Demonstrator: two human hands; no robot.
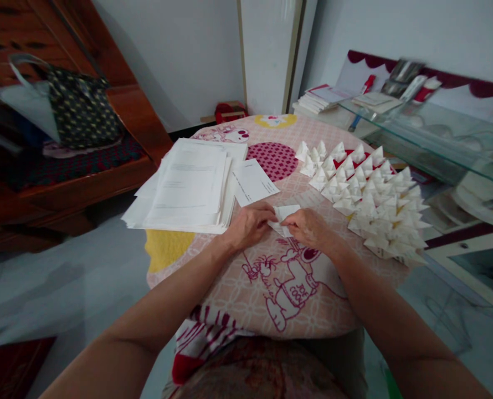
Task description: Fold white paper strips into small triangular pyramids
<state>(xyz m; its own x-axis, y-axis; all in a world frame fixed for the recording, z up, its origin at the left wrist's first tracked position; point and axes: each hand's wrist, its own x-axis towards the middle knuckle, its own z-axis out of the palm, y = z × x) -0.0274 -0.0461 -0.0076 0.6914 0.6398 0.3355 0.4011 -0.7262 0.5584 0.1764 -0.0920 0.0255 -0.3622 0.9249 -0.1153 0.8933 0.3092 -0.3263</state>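
A small folded piece of white paper [287, 211] lies between my hands, just above the tablecloth. My left hand [252, 223] pinches its left side, and my right hand [308, 226] pinches its right side. Fingers partly cover the paper, so its exact fold is hard to see. Just beyond my left hand rests a loose sheet with printed lines [255, 180]. Left of that is a thick stack of white paper [188, 183]. Rows of pointed folded paper pieces [366, 194] stand to the right of my right hand.
A patterned pink cloth [246, 302] covers the round table. At the right is a glass shelf [437, 138] with items on it, close to the table. A wooden bench [134, 122] holding a dotted bag [82, 108] stands at the left. Striped fabric [205, 338] hangs at the near edge.
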